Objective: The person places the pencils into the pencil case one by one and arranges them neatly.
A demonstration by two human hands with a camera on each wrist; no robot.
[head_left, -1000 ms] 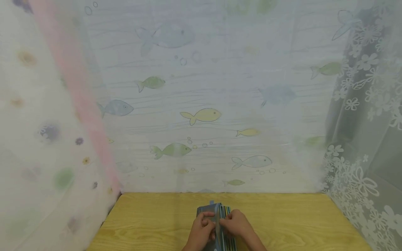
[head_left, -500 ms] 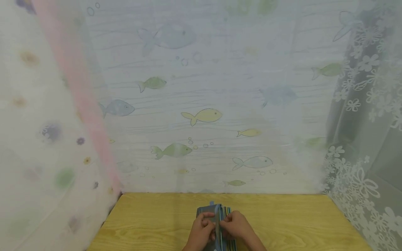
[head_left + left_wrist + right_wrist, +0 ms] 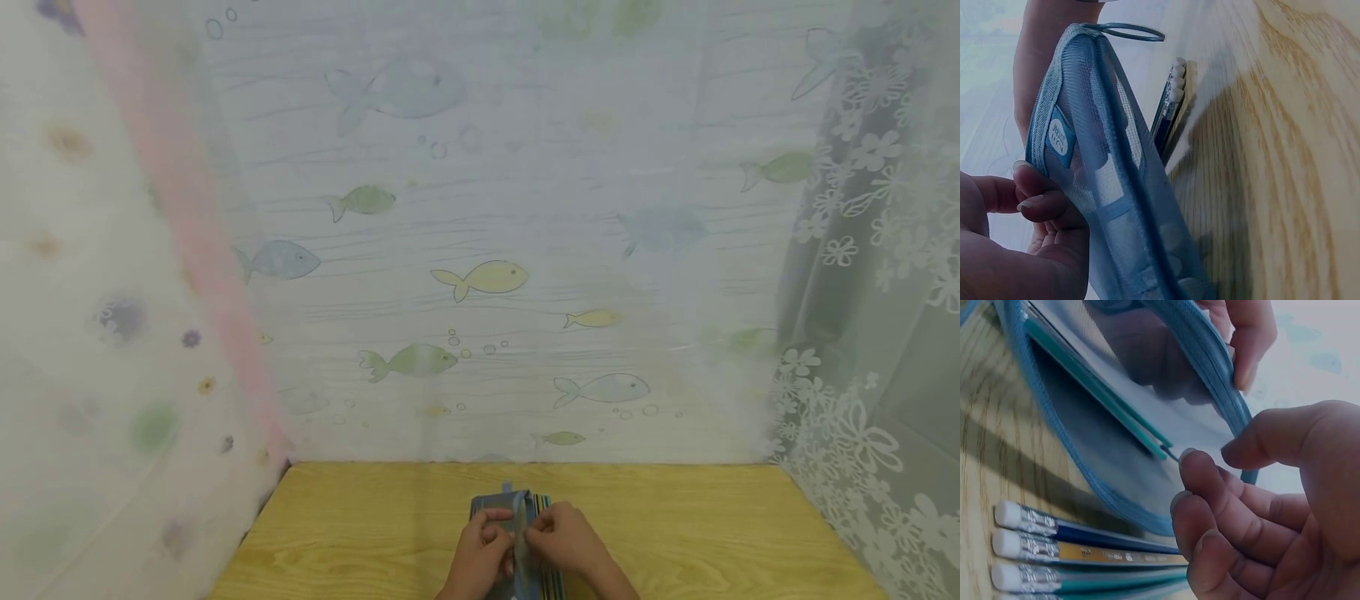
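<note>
A blue mesh pencil case (image 3: pixel 495 502) stands unzipped on the table, its opening towards my right hand. My left hand (image 3: pixel 478 552) pinches one zipped rim, the thumb outside and fingertips inside in the right wrist view. At the opening is my right hand (image 3: pixel 1266 519), with curled fingers and the thumb close to the index fingertip. Whether it grips anything is unclear; a thin dark tip meets the index finger. White sheets and a teal-edged flat item (image 3: pixel 1097 394) lie inside the case. Several pencils (image 3: pixel 1085 547) with white erasers lie alongside it.
The wood-grain table (image 3: pixel 352 525) extends to both sides of the case. Behind it hangs a fish-patterned curtain (image 3: pixel 487 208). A floral sheet (image 3: pixel 112 292) hangs on the left, and a flower-print sheer curtain (image 3: pixel 877 333) on the right.
My right hand has shifted very slightly to the right, and the rim gapes a little more. My left hand keeps its hold in the same place.
</note>
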